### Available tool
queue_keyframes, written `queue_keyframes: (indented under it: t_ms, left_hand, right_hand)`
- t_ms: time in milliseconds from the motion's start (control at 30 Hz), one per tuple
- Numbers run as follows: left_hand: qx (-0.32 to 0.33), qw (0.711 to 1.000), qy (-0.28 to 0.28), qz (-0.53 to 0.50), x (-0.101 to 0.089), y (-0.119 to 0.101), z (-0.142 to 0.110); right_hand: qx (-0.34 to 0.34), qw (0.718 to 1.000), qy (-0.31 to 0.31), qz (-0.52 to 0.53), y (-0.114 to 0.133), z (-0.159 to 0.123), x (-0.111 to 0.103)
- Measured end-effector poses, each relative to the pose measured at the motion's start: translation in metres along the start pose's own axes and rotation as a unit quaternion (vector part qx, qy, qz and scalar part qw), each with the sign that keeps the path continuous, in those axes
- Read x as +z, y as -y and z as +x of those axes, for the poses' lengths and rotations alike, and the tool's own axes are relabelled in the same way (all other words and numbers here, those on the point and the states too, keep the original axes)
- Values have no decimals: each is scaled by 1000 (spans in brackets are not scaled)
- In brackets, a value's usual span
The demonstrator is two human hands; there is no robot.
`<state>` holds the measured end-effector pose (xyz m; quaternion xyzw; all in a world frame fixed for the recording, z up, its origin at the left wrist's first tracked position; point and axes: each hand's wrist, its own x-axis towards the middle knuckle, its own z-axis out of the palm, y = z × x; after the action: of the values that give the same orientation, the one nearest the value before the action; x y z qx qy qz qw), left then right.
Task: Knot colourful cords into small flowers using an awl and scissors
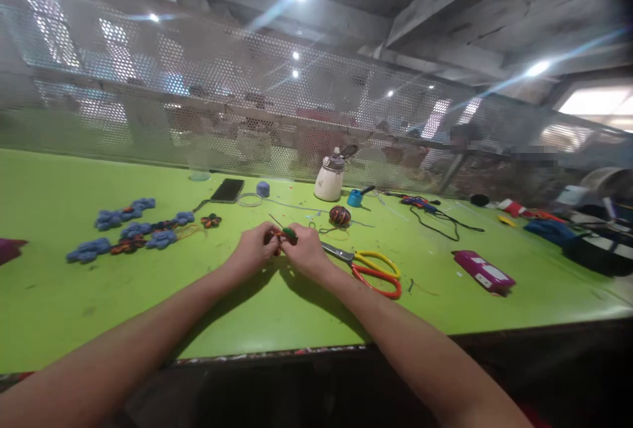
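Close together over the middle of the green table (pixel 237 322) are my two hands. My right hand (pixel 305 251) is closed around the green handle of a crochet hook (pixel 289 233), whose thin metal shaft points up and left. In the pinched fingers of my left hand (pixel 256 244) is a small orange and dark crochet piece (pixel 277 235), mostly hidden by the fingers. Right of my right hand lie large scissors (pixel 373 270) with one yellow and one red handle. Beyond the hands sits a multicoloured yarn ball (pixel 339 216).
Blue crocheted flowers (pixel 136 230) and an orange-black flower (pixel 211 220) lie left. Farther back are a phone (pixel 227 190), a blue yarn ball (pixel 263 188), a white jug (pixel 329 181) and a blue pot (pixel 355 198). A purple case (pixel 483 272) lies right. A perforated screen (pixel 277 111) lines the back.
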<state>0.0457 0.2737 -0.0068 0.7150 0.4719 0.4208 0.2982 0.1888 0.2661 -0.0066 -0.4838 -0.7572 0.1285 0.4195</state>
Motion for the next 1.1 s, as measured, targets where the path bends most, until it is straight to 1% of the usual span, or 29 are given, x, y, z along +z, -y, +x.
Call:
queue_keyframes:
  t_ms: [100,233,300,400,533,633,800,933,1000,1100]
  left_hand:
    - [-16,997,21,-74,0,-1,2]
    - [-36,987,22,-155,-1,-1,5]
    - [-44,982,18,-182,-1,-1,5]
    - [-57,976,16,-209,0,1,6]
    - [-68,971,16,-230,-1,1,6]
    - [-80,965,18,-249,-2,0,5]
    - [-109,950,46,-289,-3,-2,4]
    - [-111,939,62,-319,-4,-3,2]
    - [-114,934,61,-332,-5,-4,1]
    - [-121,931,53,-340,-6,-6,2]
  right_hand:
    - [-2,1000,-6,25,-1,3,-6]
    - [50,995,-24,82,-4,10,-16]
    - [68,994,-20,89,-6,12,-19]
    - [80,992,6,96,-6,12,-20]
    - [62,992,59,91,1,8,-18]
    - [80,989,66,107,4,6,-17]
    - [142,970,82,179,3,6,-17]
    - [194,941,83,263,6,7,-18]
    - [192,933,83,293,6,7,-20]
    - [163,936,84,300,5,8,-22]
